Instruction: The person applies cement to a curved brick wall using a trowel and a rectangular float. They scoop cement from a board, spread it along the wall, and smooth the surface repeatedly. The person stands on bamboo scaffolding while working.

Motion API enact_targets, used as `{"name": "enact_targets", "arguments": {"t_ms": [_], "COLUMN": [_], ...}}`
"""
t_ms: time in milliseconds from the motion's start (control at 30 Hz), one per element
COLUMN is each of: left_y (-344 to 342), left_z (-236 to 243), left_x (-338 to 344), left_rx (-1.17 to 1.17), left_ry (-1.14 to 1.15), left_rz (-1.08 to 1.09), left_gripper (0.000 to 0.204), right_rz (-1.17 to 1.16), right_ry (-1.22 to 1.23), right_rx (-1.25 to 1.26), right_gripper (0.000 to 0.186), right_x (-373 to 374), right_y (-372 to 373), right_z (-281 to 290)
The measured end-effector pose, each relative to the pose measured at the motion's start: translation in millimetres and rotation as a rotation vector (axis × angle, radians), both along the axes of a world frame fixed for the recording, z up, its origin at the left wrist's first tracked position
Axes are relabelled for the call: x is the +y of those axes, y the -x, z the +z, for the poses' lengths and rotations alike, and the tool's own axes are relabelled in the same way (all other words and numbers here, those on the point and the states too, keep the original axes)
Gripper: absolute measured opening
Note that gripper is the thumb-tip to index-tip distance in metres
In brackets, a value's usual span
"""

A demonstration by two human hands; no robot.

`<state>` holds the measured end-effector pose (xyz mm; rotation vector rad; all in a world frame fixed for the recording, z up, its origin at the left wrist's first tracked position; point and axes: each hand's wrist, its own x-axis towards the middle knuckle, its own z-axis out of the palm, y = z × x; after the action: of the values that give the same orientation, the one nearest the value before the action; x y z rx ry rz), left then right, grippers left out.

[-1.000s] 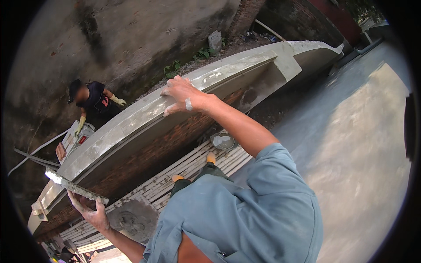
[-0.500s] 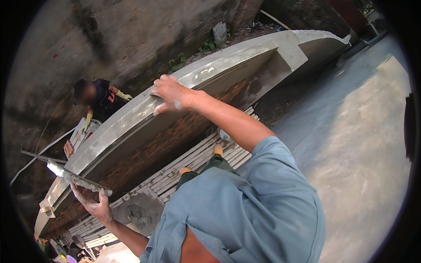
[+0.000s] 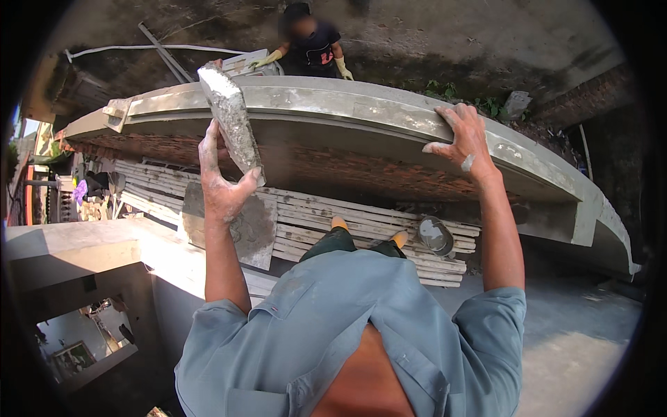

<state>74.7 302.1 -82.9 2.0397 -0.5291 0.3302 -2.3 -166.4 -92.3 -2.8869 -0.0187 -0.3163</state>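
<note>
My left hand (image 3: 226,187) is closed on a long, rough, mortar-coated grey slab (image 3: 235,119), its thumb at the lower end and its fingers partly behind. The slab is tilted steeply, its bright upper end in front of the curved concrete ledge (image 3: 333,104); I cannot tell whether they touch. My right hand (image 3: 464,139) grips that ledge farther right. Its fingers bend over the upper edge, and its thumb presses on the front face. Both hands are smeared with pale cement.
Below the ledge is a brick face (image 3: 313,156). I stand on pale poles (image 3: 313,222), between a mortar-covered board (image 3: 260,233) and a round bucket (image 3: 435,236). Beyond the ledge, a gloved person (image 3: 313,48) stands beside a pale container (image 3: 243,64). At left runs a concrete parapet (image 3: 76,250).
The view has turned, so the ledge now runs across the picture. The slab has swung from nearly level to steep in my left hand. My right hand stays on the ledge.
</note>
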Motion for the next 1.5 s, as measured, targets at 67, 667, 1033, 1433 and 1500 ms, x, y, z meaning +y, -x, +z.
{"name": "enact_targets", "arguments": {"t_ms": [67,667,1033,1433,1500], "left_y": [2,37,49,46,49], "left_z": [-5,-42,-36,-56,-58], "left_x": [16,144,137,130,131], "left_rx": [0.031,0.084,0.134,0.126,0.098], "left_ry": [-0.009,0.091,0.061,0.113,0.163], "left_rz": [0.069,0.544,0.621,0.571,0.516], "left_gripper": [0.107,0.108,0.105,0.102,0.102], "right_rz": [0.008,0.221,0.249,0.190,0.168], "right_ry": [0.019,-0.128,-0.138,-0.030,-0.037], "right_rx": [0.026,-0.006,-0.022,0.015,0.032], "right_gripper": [0.088,0.072,0.072,0.075,0.073], "right_x": [8,62,62,70,66], "right_y": [-7,-53,-50,-53,-53], "right_z": [2,2,3,4,1]}}
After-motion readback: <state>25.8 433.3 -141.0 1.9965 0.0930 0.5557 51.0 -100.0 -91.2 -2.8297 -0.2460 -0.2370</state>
